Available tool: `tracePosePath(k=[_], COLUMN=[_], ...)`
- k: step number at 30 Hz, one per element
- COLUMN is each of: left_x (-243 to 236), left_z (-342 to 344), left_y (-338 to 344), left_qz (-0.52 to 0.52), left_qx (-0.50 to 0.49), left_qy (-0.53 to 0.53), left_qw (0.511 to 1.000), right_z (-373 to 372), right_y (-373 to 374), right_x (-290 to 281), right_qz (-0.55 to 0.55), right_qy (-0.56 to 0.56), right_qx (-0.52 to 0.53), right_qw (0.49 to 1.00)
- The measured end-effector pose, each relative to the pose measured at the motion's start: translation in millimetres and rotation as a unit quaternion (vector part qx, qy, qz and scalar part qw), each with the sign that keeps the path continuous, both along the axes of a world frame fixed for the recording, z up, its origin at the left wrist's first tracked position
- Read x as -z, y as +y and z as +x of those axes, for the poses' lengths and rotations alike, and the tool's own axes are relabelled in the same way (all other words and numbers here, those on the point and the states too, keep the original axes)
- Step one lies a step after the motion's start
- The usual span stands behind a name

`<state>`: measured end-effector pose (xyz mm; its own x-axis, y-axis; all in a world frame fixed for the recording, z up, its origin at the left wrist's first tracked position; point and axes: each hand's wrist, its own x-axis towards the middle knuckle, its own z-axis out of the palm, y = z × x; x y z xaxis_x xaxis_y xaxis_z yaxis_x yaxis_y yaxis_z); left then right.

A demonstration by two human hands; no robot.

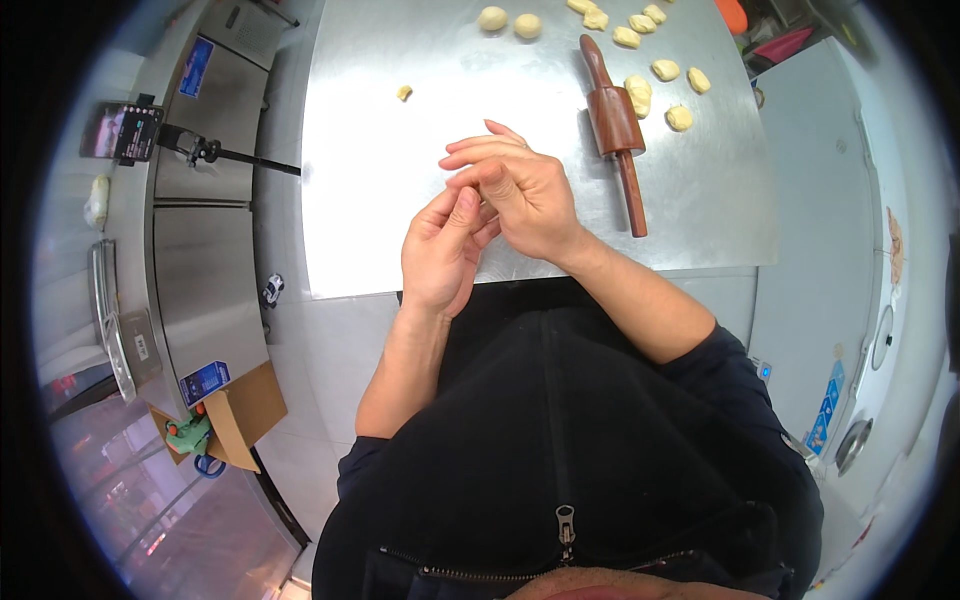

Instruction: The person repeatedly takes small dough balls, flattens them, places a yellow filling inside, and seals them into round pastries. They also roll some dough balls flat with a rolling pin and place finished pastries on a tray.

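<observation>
My left hand (440, 250) and my right hand (525, 205) meet over the near part of the steel table (360, 200). The left has its fingers curled and thumb raised against the right palm side; whatever lies between them is hidden. The right has its fingers stretched out above the left. A wooden rolling pin (615, 125) lies to the right, among pale yellow dough pieces (678, 118) near the back. Two round dough balls (527, 26) sit at the back, and a small dough scrap (404, 92) lies left of centre.
A phone (120, 131) on a black arm reaches in from the left, beside steel cabinets (200, 280). A cardboard box (250, 405) with a green object (188, 435) sits lower left. A pale appliance (820, 160) stands at the right.
</observation>
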<state>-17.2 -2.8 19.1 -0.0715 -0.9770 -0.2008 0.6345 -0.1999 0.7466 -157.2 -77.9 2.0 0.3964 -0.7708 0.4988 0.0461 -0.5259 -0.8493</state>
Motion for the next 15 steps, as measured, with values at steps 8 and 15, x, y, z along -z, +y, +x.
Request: tracePosePath(k=[8,15], left_x=[13.5,24.7], left_z=[36.7,47.0], left_y=[4.8,7.7], left_qz=[0.063,0.064], left_qx=[-0.151,-0.172], left_qy=[-0.114,-0.117], left_qw=[0.98,0.976], right_z=[-29.2,-6.1], right_y=[-19.3,-32.6], right_x=[14.7,-24.6], right_qz=[0.016,-0.166], right_qy=[0.342,0.315], right_qx=[0.029,0.074], right_qw=[0.939,0.932])
